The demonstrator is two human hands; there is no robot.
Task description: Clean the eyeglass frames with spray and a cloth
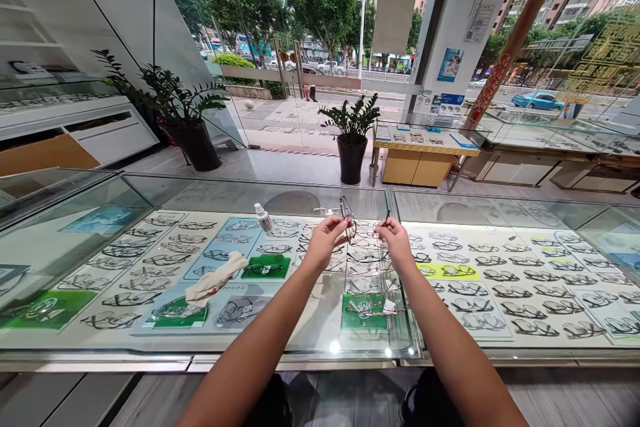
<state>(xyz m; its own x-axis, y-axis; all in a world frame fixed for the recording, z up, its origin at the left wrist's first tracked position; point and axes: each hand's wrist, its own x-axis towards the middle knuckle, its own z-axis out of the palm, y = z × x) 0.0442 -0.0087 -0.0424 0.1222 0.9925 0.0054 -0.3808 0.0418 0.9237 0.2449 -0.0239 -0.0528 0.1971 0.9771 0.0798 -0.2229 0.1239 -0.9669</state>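
Above the glass counter, my left hand pinches a pair of thin dark-framed eyeglasses between thumb and fingers. My right hand, a little apart from it, is closed on a thin dark strip that looks like a temple of eyeglasses. Whether both hands grip one and the same pair is not clear. A small white spray bottle stands upright on the glass, left of my left hand. Nearer to me lies a crumpled cream cloth.
The glass display counter spans the view, with rows of eyeglasses inside and green trays among them. Beyond it stand potted plants and a wooden display table, before a glass front facing the street.
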